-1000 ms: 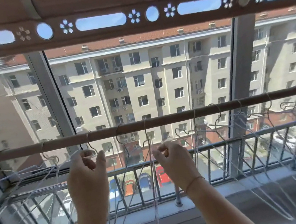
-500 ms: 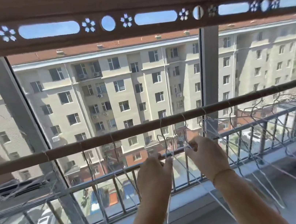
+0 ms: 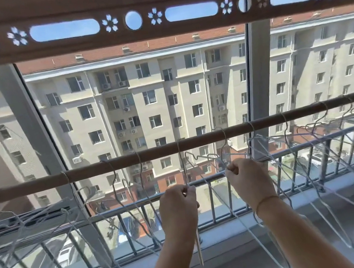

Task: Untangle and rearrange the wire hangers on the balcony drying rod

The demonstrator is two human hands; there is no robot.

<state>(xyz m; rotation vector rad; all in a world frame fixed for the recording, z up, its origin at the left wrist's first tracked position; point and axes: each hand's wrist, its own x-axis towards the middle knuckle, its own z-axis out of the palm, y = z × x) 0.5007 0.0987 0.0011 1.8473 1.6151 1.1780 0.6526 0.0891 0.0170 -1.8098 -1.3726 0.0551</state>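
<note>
Wire hangers (image 3: 139, 164) hang by their hooks all along the brown drying rod (image 3: 151, 154), which slants across the middle of the frame from lower left to upper right. They sit loosely spaced near the centre and crowd into tangled bunches at the far left and far right. The left hand (image 3: 178, 204), low centre, pinches an edge-on hanger (image 3: 198, 245) — its wire drops straight from the rod past the fingers. The right hand (image 3: 247, 180), just right of it, has its fingers curled round the neck of a neighbouring hanger (image 3: 222, 150), whose body slopes toward the lower right. A thin bracelet (image 3: 265, 199) circles the right wrist. Behind the rod stand a metal railing (image 3: 125, 208) and an apartment block (image 3: 165, 94); a panel with flower cut-outs (image 3: 201, 24) spans the top.
</note>
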